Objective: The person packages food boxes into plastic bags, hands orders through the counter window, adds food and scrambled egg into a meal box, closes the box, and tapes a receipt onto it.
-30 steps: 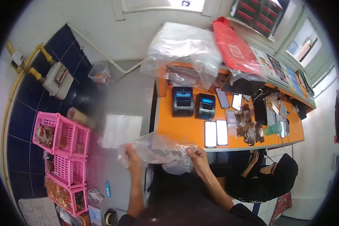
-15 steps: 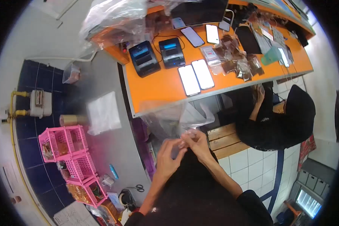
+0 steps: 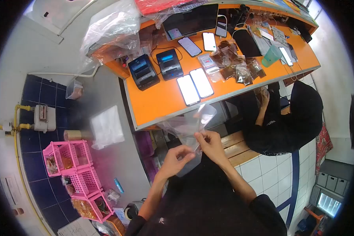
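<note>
A clear plastic bag (image 3: 177, 126) hangs in front of my body, just off the counter's front edge, with its film running up and down past my hands. My right hand (image 3: 211, 147) pinches the film between thumb and fingers. Beside it on the left, my left hand (image 3: 177, 162) is curled against the same plastic, thumb and forefinger bent towards its edge. A narrow gap separates the two hands. The lower film shows between and below my left fingers. Whether anything lies inside the bag is hard to make out.
On the orange counter (image 3: 151, 106) stand two black label printers (image 3: 144, 72), lit phones (image 3: 188, 90), small brown packets (image 3: 232, 59) and a green cup (image 3: 272, 56). Left, a grey worktop (image 3: 124, 165) bears pink baskets (image 3: 84, 181) and plastic sheets (image 3: 107, 128). A person in black (image 3: 285, 129) sits at right.
My hands were together at the fingertips and are now slightly apart, the right one higher on the film. The view has shifted, so the counter sits further left and lower.
</note>
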A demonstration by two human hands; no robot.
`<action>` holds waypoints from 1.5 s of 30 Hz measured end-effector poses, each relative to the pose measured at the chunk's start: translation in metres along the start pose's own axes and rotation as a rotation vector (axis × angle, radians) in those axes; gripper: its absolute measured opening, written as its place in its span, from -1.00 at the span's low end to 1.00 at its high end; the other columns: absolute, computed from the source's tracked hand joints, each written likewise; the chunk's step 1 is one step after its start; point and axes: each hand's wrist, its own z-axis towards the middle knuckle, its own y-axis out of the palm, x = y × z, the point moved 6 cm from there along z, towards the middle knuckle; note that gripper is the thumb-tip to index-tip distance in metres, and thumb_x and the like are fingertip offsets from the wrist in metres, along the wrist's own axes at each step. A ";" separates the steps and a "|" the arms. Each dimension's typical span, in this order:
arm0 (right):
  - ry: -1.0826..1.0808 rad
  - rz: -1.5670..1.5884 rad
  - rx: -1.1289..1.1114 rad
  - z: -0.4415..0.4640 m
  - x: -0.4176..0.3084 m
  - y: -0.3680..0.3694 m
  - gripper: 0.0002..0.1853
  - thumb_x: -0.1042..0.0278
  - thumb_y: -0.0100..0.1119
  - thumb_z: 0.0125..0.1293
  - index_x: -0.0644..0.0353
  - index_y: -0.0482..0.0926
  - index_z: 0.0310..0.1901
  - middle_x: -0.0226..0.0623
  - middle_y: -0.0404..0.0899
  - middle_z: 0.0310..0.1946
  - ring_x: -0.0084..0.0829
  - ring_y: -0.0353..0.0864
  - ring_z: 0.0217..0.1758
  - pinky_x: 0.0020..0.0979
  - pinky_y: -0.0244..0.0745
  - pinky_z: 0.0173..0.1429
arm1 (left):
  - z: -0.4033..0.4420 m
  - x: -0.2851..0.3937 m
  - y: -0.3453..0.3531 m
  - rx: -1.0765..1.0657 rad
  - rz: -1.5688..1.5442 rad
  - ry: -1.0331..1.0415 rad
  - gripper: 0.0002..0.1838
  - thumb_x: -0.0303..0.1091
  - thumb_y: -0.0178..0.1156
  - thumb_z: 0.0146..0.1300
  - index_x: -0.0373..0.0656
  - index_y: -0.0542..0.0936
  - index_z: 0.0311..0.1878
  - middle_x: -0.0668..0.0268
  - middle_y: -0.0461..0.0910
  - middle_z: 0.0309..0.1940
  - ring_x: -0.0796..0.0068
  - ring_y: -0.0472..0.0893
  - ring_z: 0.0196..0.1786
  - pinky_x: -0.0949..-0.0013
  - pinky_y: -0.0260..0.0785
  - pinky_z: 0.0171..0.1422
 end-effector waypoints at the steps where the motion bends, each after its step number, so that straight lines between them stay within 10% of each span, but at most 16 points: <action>1: -0.017 -0.052 0.007 0.001 -0.005 -0.001 -0.62 0.20 0.19 0.47 0.31 0.58 -0.45 -0.51 0.49 -0.62 -0.69 0.46 -0.57 -0.55 0.31 -0.49 | -0.001 -0.001 -0.002 0.013 0.066 0.028 -0.81 -0.34 0.28 0.39 -0.26 0.61 -0.07 0.42 0.61 -0.33 0.70 0.51 -0.26 0.50 0.39 -0.10; 14: -0.180 0.021 -0.229 -0.027 -0.017 0.029 -0.68 0.26 0.47 0.22 0.24 0.58 -0.12 -0.33 0.63 -0.29 -0.47 0.59 -0.20 -0.38 0.49 -0.03 | -0.014 -0.013 -0.023 0.218 -0.168 0.012 -0.77 -0.36 0.34 0.35 -0.17 0.51 -0.38 0.40 0.63 -0.39 0.70 0.55 -0.32 0.53 0.43 -0.17; 23: 0.022 0.366 -0.244 -0.033 0.001 0.054 -0.82 0.36 0.39 0.30 0.26 0.60 -0.34 -0.51 0.56 -0.44 -0.68 0.47 -0.32 -0.54 0.40 -0.17 | -0.020 -0.035 -0.026 0.325 -0.300 0.023 -0.62 -0.32 0.32 0.35 -0.10 0.36 -0.53 0.58 0.38 -0.56 0.78 0.29 -0.44 0.54 0.12 -0.39; 27: 0.013 0.333 0.174 -0.013 0.031 0.000 -0.83 0.34 0.30 0.38 0.19 0.59 -0.35 -0.55 0.52 -0.49 -0.71 0.42 -0.39 -0.57 0.33 -0.25 | -0.044 -0.027 -0.058 0.672 0.243 0.145 -0.52 -0.43 0.24 0.32 -0.13 0.16 -0.61 0.49 0.17 -0.65 0.68 0.12 -0.51 0.42 0.00 -0.45; 32: 0.411 0.746 -0.224 -0.027 0.023 0.070 -0.83 0.23 0.27 0.41 0.10 0.52 -0.21 -0.54 0.52 -0.30 -0.67 0.44 -0.15 -0.52 0.35 -0.03 | -0.046 -0.013 -0.030 0.907 0.283 0.211 -0.65 -0.55 0.17 0.21 -0.23 0.18 -0.56 0.33 0.10 -0.64 0.59 0.12 -0.50 0.36 0.05 -0.45; 37: 0.113 0.111 -0.495 -0.028 0.073 0.078 -0.70 0.48 0.21 0.32 0.06 0.29 -0.49 -0.56 0.28 -0.55 -0.65 0.34 -0.43 -0.43 0.31 -0.33 | -0.078 -0.083 -0.037 0.854 0.394 0.163 -0.75 -0.61 0.10 0.11 -0.25 0.23 -0.55 0.25 0.13 -0.65 0.44 0.19 -0.54 0.26 0.07 -0.46; 41: -0.152 -0.511 0.174 -0.012 0.162 -0.067 -0.78 0.72 -0.02 -0.07 0.18 0.20 -0.55 -0.38 0.12 -0.67 -0.47 0.23 -0.58 -0.37 0.24 -0.44 | -0.173 -0.064 -0.096 1.209 0.665 0.058 -0.75 -0.66 0.09 0.11 -0.25 0.26 -0.58 0.22 0.18 -0.69 0.43 0.19 -0.61 0.30 0.01 -0.49; 43: -0.146 -0.675 0.235 -0.027 0.176 -0.079 -0.81 0.70 0.00 -0.07 0.22 0.26 -0.46 -0.22 0.22 -0.57 -0.25 0.34 -0.49 -0.24 0.31 -0.35 | -0.172 -0.063 -0.066 1.258 0.599 0.178 -0.73 -0.65 0.12 0.11 -0.24 0.26 -0.59 0.24 0.18 -0.69 0.45 0.18 -0.62 0.30 0.00 -0.50; 45: -0.316 -0.908 0.213 -0.042 0.149 -0.057 -0.57 0.60 0.21 0.00 0.21 0.42 -0.03 0.06 0.43 -0.09 0.01 0.48 0.01 -0.14 0.43 0.03 | -0.171 -0.055 -0.036 1.292 0.556 0.290 -0.71 -0.65 0.15 0.12 -0.23 0.26 -0.60 0.25 0.18 -0.70 0.46 0.17 -0.62 0.30 -0.01 -0.50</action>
